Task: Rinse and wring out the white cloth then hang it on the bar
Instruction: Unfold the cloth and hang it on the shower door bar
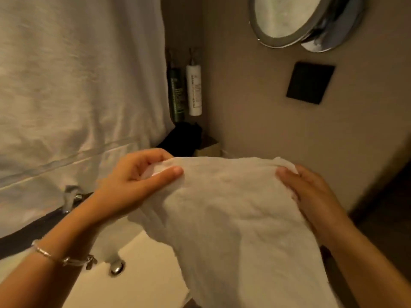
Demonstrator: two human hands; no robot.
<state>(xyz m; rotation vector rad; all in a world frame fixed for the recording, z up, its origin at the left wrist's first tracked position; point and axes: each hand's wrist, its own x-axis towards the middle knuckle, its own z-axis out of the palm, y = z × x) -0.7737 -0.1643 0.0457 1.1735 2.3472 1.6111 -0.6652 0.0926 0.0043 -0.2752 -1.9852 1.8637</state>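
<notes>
Grip: both hands, left hand [133,183], right hand [311,192], pinch white cloth [233,214] | over basin [138,270] | beige wall [255,96]

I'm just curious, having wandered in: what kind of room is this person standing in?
Most likely a bathroom, perhaps a hotel's. A white basin lies below the hands, a round swivel mirror is fixed to the wall, and two toiletry bottles hang in the corner. Both hands hold a white cloth.

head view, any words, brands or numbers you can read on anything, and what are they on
Nothing can be read for certain.
White tube hanging on the wall: vertical print, partly orange, too blurred to read.
Dark green tube beside it: vertical lettering, too blurred to read.
White cloth, black square wall plate, round chrome mirror: no text.
</notes>
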